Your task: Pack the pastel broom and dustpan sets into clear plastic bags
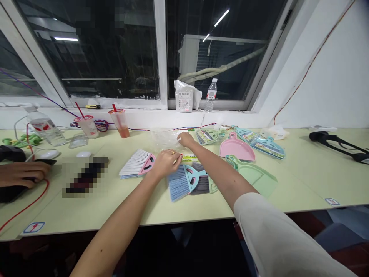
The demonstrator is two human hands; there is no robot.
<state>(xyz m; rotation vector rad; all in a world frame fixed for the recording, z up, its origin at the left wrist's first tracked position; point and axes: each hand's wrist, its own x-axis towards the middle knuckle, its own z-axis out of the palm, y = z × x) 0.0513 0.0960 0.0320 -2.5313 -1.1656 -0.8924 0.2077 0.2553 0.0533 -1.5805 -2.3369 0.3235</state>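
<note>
One left hand and one right hand near clear plastic film; whether fingers grip cannot be told. Film likely light, limp, slippery; best pinched by an edge.

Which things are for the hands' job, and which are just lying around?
Seem part of the job:
clear plastic by the right hand
pink brush by the left hand
blue brush
pink dustpan
green dustpan

Seem just lying around:
drink cups
windowsill bottle
black strapped device

Crumpled clear plastic bag near the wall, pink white-bristled brush lying flat, blue brush overlapping a dark-bristled brush.
</note>
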